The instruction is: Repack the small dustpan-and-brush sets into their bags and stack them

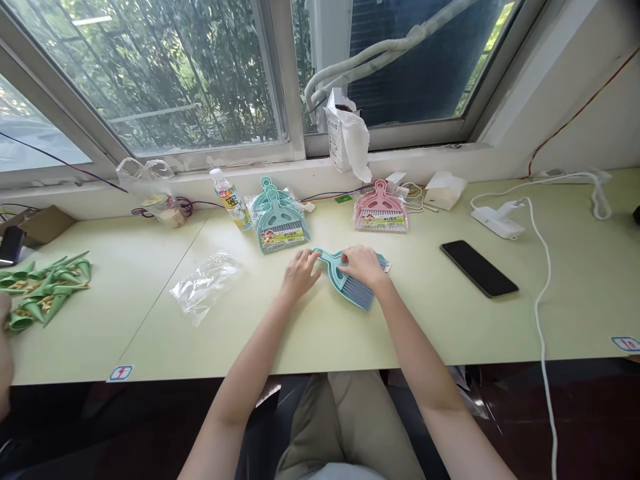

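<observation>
A teal mini dustpan-and-brush set (350, 285) lies on the pale green table (310, 333) in front of me. My left hand (299, 273) has its fingers curled on the teal handle end of the set. On the right, my right hand (364, 265) rests curled over the set's upper part, covering its middle. Behind them lie a bagged stack of teal dustpan sets (278, 220) and a bagged pink dustpan set (381, 210).
An empty clear plastic bag (204, 285) lies left of my hands. A black phone (479, 268) sits to the right, with a white cable (543, 280) and charger beyond. A bottle (231, 199), a clear bag (150, 187) and a paper bag (345, 133) line the window side. Green items (45, 288) lie far left.
</observation>
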### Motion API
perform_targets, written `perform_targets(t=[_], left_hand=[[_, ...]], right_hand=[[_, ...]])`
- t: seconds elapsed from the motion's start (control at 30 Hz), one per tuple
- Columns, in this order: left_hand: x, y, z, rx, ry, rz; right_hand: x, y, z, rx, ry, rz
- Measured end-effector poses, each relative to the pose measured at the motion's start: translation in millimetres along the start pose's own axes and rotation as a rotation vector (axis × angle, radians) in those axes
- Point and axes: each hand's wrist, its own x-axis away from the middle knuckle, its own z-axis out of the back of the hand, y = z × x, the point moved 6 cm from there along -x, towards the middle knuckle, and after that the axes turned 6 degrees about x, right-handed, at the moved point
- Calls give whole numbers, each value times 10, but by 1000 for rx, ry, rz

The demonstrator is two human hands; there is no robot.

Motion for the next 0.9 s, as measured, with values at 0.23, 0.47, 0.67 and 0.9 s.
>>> perform_targets(t=[0.23, 0.47, 0.67, 0.9], left_hand=[[-66, -126, -43, -118, 41, -294], [-139, -143, -228, -71, -19, -168], [-112, -271, -273, 211, -36, -66], [-104, -305, -17, 439, 239, 77]], right_hand=[[-13, -31, -54, -65, 51, 55], [-61, -61, -165, -200, 4, 66], [-123, -62, -241, -265, -75, 46], [-90, -61, -180, -358, 36, -45]])
